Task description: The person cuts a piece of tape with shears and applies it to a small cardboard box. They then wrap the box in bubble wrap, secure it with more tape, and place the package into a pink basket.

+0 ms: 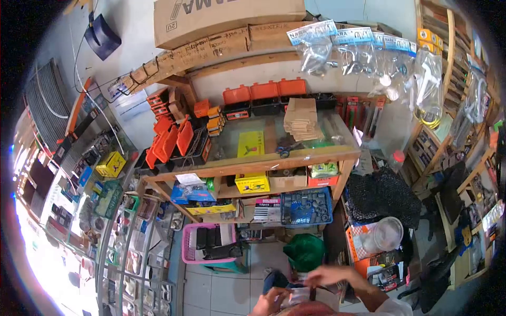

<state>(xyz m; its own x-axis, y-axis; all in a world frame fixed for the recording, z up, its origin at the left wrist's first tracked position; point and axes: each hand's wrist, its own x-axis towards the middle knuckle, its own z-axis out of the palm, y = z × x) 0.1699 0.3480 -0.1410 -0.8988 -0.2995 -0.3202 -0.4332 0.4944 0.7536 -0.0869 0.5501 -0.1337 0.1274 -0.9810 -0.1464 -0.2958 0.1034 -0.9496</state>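
Observation:
Both my hands are low in the view, close to my body. My left hand (270,302) is closed, its fingers bent around the edge of a small clear plastic packet (297,297) with something pale in it. My right hand (329,275) is raised just above the packet's right side, fingers curled down and closed; what they pinch is too small to make out. A green bucket-like container (304,253) stands on the floor just beyond my hands.
Ahead is a wooden, glass-topped counter (253,166) with orange-lidded boxes (250,95), stacked brown paper (303,120) and scissors (289,149). A pink basket (185,247) stands left on a green stool. Glass shelves line the left; bagged faucets (316,55) hang upper right.

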